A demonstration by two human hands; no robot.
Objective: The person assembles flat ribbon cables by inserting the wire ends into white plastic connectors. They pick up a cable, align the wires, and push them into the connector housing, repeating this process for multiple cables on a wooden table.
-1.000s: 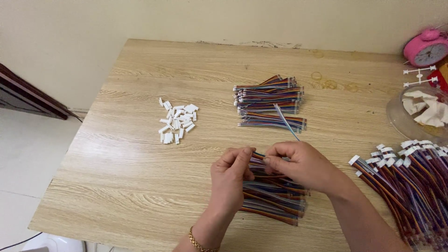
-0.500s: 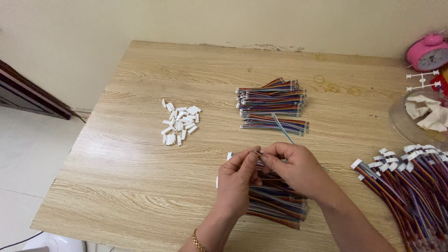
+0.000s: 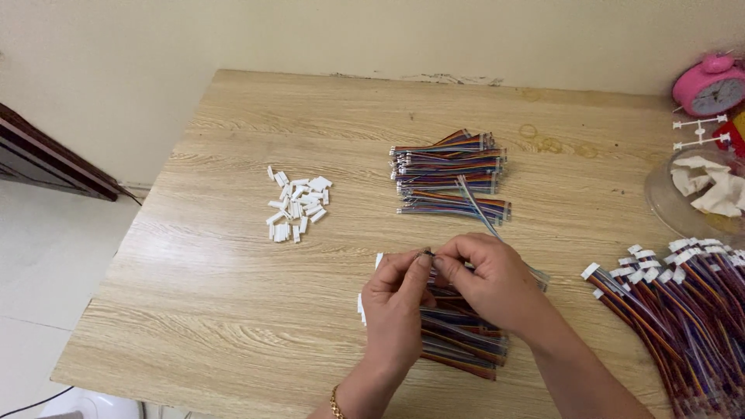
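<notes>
- The wooden worktop (image 3: 233, 310) carries everything.
- A big heap of coloured wires with white plugs (image 3: 691, 310) lies at the right edge.
- A stack of coloured wire bundles (image 3: 450, 171) sits mid-worktop, well apart from the hands.
- Another wire bundle (image 3: 466, 341) lies under both hands.
- The right hand (image 3: 489, 283) pinches one thin wire strip (image 3: 477, 206) that runs back toward the stack.
- The left hand (image 3: 396, 306) meets it fingertip to fingertip, pinching a small piece too hidden to tell.
- A pile of small white plugs (image 3: 297, 206) lies to the left.
</notes>
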